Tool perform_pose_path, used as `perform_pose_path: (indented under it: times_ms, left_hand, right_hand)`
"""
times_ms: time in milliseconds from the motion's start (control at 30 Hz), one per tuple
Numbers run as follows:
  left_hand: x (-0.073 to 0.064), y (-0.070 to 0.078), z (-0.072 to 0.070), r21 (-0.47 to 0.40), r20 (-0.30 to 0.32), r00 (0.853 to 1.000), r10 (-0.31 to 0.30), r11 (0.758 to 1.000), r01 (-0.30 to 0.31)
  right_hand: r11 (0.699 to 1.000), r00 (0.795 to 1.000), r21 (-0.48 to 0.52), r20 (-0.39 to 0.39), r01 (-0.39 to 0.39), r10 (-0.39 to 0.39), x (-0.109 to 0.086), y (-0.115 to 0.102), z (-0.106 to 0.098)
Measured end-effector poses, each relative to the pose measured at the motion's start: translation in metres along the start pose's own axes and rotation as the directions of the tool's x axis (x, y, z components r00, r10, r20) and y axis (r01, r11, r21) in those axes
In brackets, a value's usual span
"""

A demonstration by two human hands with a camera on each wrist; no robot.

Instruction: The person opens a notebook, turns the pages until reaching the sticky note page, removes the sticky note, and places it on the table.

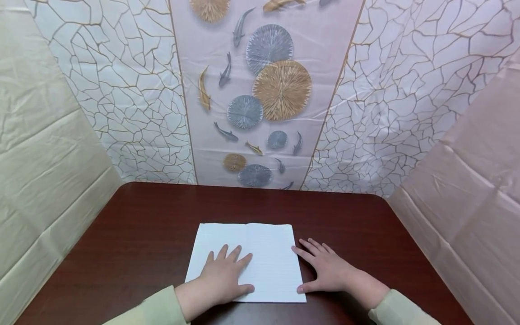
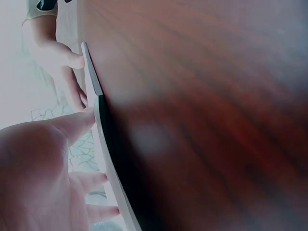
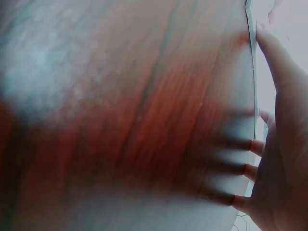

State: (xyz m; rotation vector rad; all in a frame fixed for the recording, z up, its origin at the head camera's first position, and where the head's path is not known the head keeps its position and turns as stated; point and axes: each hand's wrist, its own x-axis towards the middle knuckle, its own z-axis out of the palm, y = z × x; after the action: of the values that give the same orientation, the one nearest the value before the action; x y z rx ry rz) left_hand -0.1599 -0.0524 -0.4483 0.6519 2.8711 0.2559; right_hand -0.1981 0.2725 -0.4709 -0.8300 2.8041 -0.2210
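An open notebook [image 1: 271, 257] with white ruled pages lies flat on the dark brown table. My left hand [image 1: 222, 274] rests on its left page, fingers straight and spread, the thumb reaching past the centre fold. At the notebook's right edge is my right hand [image 1: 331, 271], fingers spread. Its thumb and index fingertip touch the page edge, while the other fingers lie over the table. In the left wrist view the left hand [image 2: 43, 178] presses its fingertips on the notebook [image 2: 113, 173], seen edge-on. The right wrist view shows the right hand's fingertips [image 3: 240, 203] against the tabletop.
The table [image 1: 150, 212] has rounded far corners. Behind it hangs a patterned cloth [image 1: 260, 104] with fish and round leaves. Plain pale cloth walls [image 1: 36, 149] close in both sides.
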Motion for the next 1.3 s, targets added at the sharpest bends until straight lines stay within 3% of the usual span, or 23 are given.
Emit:
perform_pose_path:
  times_ms: [400,1067,1300]
  left_hand:
    - [0.005,-0.004,0.009,-0.081,0.049,0.999,0.008,0.997,-0.004]
    - [0.004,-0.002,0.009,-0.057,0.076,0.997,-0.004,0.998,0.008]
    - [0.002,0.000,0.002,-0.059,0.069,0.998,-0.009,0.998,0.014]
  right_hand:
    - [0.999,1.000,0.053,0.013,0.006,-0.007,-0.002,0.001,-0.001]
    - [0.997,1.000,0.078,0.016,0.021,-0.023,-0.005,0.000,0.002]
    - [0.998,1.000,0.067,0.010,0.022,-0.023,-0.003,0.001,0.001]
